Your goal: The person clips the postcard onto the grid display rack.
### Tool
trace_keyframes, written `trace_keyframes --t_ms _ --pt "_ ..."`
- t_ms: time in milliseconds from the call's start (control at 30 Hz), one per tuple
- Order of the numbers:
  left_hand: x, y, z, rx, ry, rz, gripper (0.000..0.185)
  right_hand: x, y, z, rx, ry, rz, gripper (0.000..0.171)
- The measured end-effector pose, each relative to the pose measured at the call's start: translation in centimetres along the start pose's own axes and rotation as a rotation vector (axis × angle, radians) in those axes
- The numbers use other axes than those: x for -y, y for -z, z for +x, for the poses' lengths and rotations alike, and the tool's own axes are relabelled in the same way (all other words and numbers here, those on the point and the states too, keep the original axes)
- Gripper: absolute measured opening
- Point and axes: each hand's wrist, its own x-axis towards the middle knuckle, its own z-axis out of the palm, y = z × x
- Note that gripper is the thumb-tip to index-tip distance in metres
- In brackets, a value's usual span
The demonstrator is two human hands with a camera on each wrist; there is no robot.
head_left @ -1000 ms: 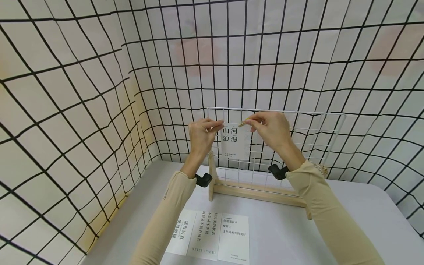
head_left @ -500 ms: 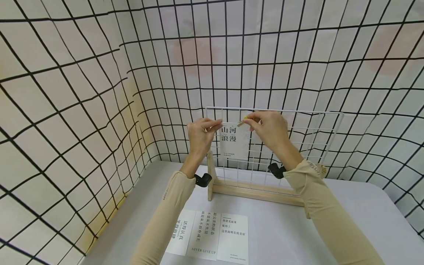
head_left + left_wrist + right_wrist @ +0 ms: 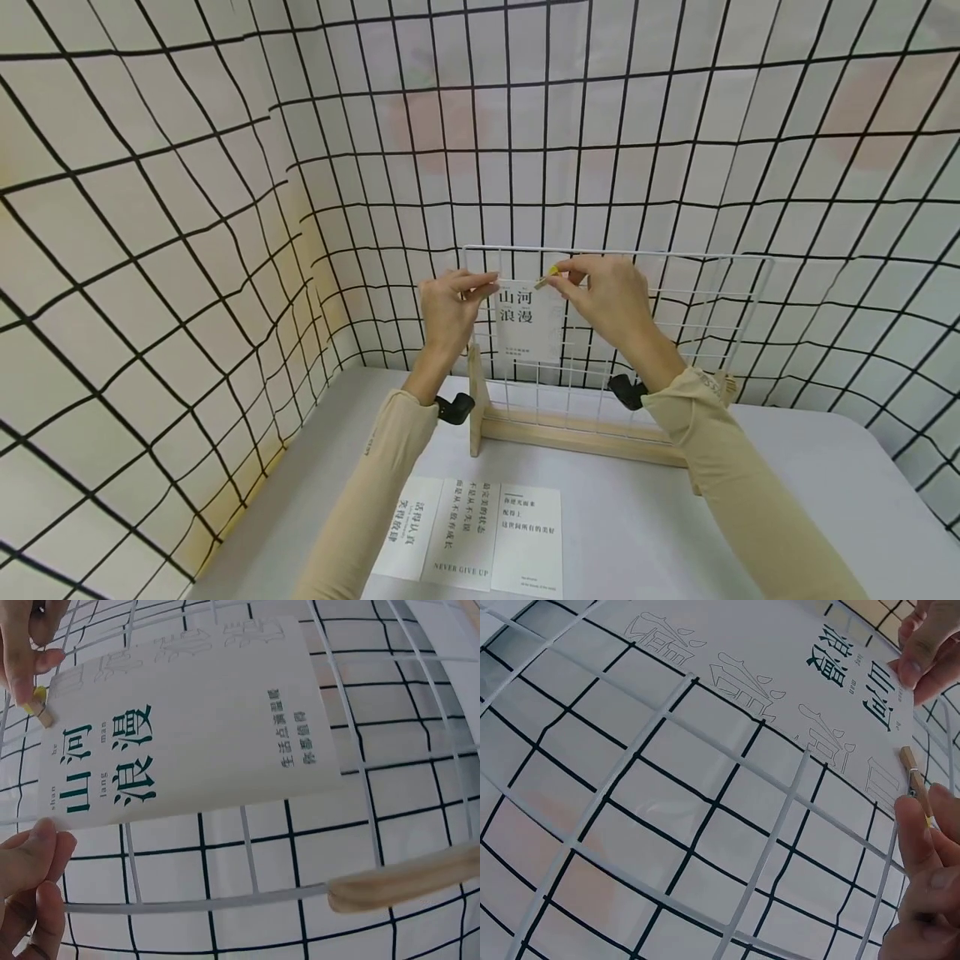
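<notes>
A white card (image 3: 528, 323) with black Chinese characters lies flat against a white wire grid panel (image 3: 720, 292) that stands upright in a wooden base (image 3: 577, 435). My left hand (image 3: 450, 302) pinches the card's upper left corner (image 3: 52, 825) against the grid. My right hand (image 3: 603, 293) pinches a small wooden clothespin (image 3: 545, 279) with a yellow tip, and its tip touches the card's top edge (image 3: 900, 750). In the right wrist view the clothespin (image 3: 915, 780) sits between my thumb and fingers at the card's corner. The left wrist view shows the clothespin (image 3: 39, 706) at the card's top edge.
Three more printed cards (image 3: 480, 533) lie side by side on the grey table (image 3: 825, 517) in front of the stand. Black-lined white grid walls (image 3: 187, 250) close in the table on the left and at the back.
My right hand has shifted the clothespin slightly left along the card's top edge. My left hand keeps the same hold on the card's corner.
</notes>
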Motion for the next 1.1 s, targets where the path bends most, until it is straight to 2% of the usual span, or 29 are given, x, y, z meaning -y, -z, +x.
trace_keyframes --t_ms 133,267,433,533,667,800,967,1100 --pt "0.4 0.8 -0.1 0.005 -0.013 -0.003 0.014 -0.4 0.1 -0.6 -0.036 0.07 -0.002 0.025" --pt "0.4 1.8 -0.4 0.023 -0.059 -0.027 0.017 -0.8 0.4 -1.4 -0.068 0.158 0.007 0.03" --pt "0.1 3.1 -1.2 0.087 -0.118 -0.032 0.02 -1.0 0.8 -2.4 -0.117 0.253 0.015 0.032" --pt "0.0 3.8 -2.3 0.136 -0.117 -0.038 0.021 -1.1 0.9 -3.7 -0.133 0.269 0.032 0.032" --pt "0.3 4.4 -4.6 0.198 -0.123 -0.062 0.022 -1.8 1.3 -6.5 -0.132 0.268 0.033 0.035" --pt "1.0 4.1 -7.6 0.255 -0.154 -0.097 0.023 -3.7 2.3 -10.0 -0.126 0.255 0.022 0.029" --pt "2.4 3.4 -12.0 0.394 -0.145 -0.113 0.025 -6.5 3.3 -15.1 -0.112 0.204 0.016 0.065" --pt "3.6 3.2 -15.2 0.55 -0.074 -0.103 0.028 -8.1 3.7 -19.7 -0.047 0.095 0.021 0.037"
